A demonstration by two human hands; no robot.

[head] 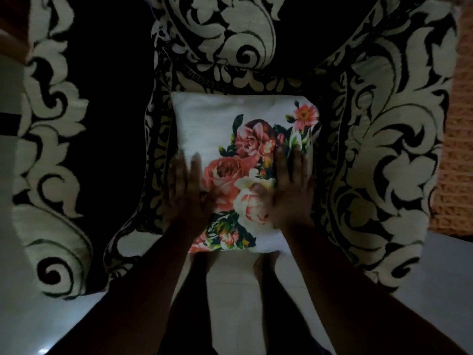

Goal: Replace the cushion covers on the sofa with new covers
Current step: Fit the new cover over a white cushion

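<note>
Sofa (384, 139) w/ black-and-cream scroll pattern wraps round on three sides: arm on the left, arm on the right, backrest cushion (222, 34) at the top edge of view. An orange textured cloth (458, 149) hangs just beside the right arm. Nothing sits between me and the work; only my own forearms cross the lower part of the view.

Cushion (245, 165), white cover w/ pink and red rose print, lies flat on the seat, centred btwn the two arms, its far edge right up against the backrest cushion. Near edge hangs at the seat front, above my feet.

My left hand (189, 190) lies palm-down on the left side of the cushion, fingers straight and together, gripping nothing. It's blurred, so can't tell exact finger placement at the edge. My right hand (291, 185) is flat on the right half, over the flower print, fingers stretched out toward the backrest, thumb spread inward, pressing on the cover, holding nothing.

Floor (230, 303) below is pale and smooth, w/ a small bright glint at lower left. Room is dim overall; the seat to the left of the cushion is near black.
</note>
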